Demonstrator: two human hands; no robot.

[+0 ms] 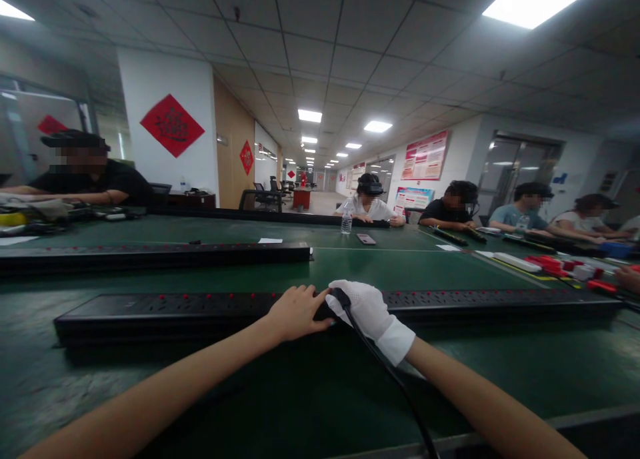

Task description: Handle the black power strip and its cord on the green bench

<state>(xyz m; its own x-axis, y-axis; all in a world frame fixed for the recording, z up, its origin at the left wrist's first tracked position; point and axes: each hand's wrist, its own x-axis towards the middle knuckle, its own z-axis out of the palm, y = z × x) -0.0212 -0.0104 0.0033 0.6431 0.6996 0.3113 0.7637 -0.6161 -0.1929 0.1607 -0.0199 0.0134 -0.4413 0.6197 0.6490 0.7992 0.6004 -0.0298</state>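
A long black power strip with red dots along its top lies across the green table in front of me. My left hand is bare and rests on its middle, fingers over the top and thumb along the near side. Close beside it, my right hand, in a white glove, is closed around a black plug. From the plug a black cable runs down toward the table's near edge. The plug meets the strip's top, but the gloved fingers hide whether its pins are in a socket.
Behind lies a second black power strip. Farther back are a water bottle, a phone and white paper. Red and white parts lie at the right. Several people sit around the table, including one person opposite.
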